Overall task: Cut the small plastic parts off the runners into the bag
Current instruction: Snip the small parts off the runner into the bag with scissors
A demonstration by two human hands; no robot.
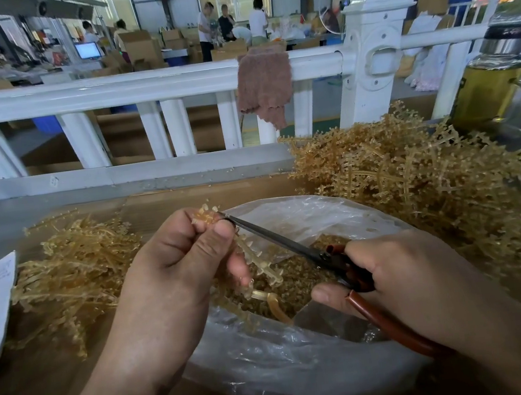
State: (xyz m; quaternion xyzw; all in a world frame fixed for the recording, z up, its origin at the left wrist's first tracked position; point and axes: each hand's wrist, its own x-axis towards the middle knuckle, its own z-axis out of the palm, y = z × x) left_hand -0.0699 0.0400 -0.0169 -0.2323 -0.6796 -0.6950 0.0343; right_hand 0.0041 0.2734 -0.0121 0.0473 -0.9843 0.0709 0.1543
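Carefully: left hand clamped on the runner above the bag, right hand gripping scissors, probably near-closed; snip flush.

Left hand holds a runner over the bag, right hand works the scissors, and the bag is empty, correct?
Not empty: the head view shows the plastic bag holding cut parts. The left hand, runner, right hand and scissors are as stated.

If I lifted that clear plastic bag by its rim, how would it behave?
Probably floppy: the plastic bag is thin, wrinkled film that sags. Likely bottom-heavy, since cut parts fill its base. It may spill if tipped, as its mouth gapes wide.
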